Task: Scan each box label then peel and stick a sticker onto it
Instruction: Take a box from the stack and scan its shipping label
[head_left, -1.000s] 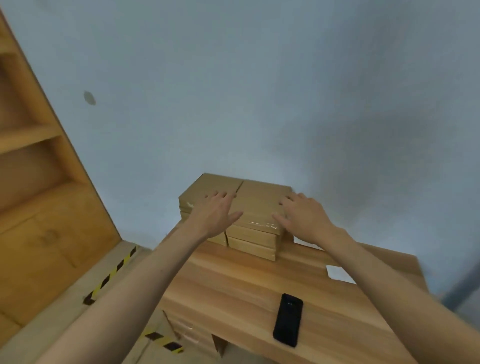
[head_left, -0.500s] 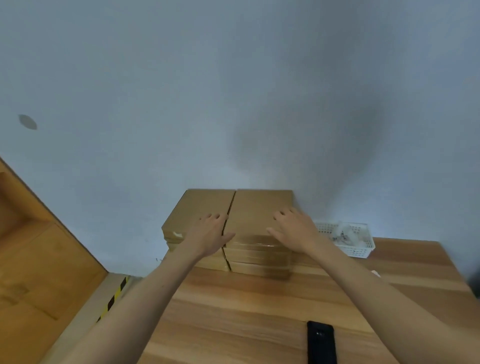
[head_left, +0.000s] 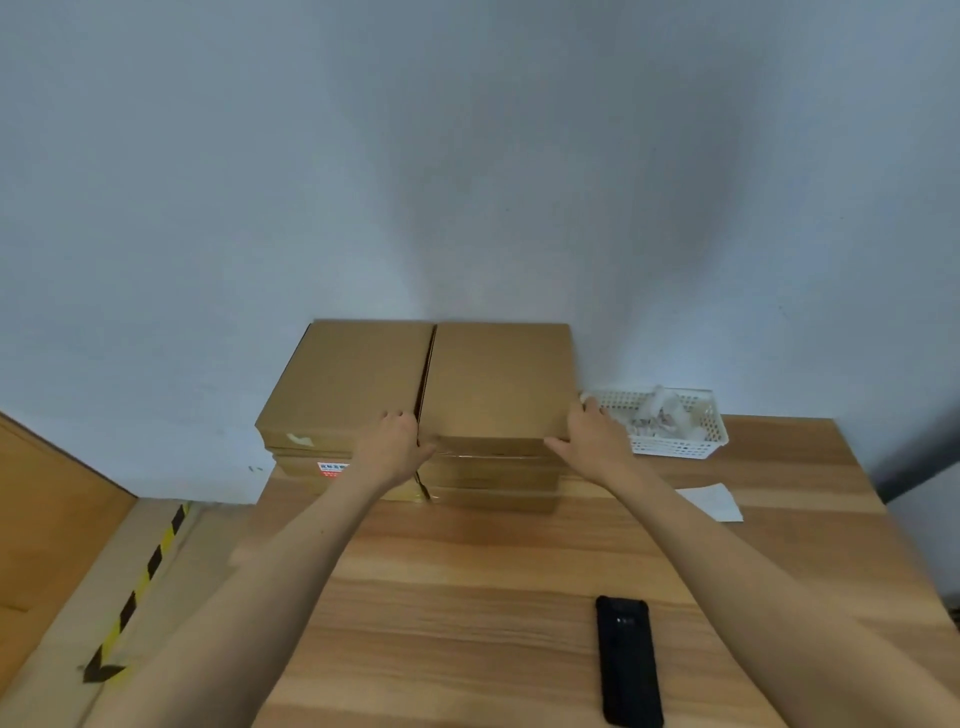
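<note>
Top box (head_left: 496, 387) caps right stack at table (head_left: 467, 597) far edge, long axis running away from person. Left hand (head_left: 395, 447) and right hand (head_left: 592, 436) clasp near corners, fingers curled; box lies between, equally near both.

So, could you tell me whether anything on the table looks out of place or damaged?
One small thing: the top box of the left stack has a pale scuff or torn patch near its front left corner. Otherwise the boxes sit squarely, and both hands, left hand and right hand, grip the right top box.
</note>
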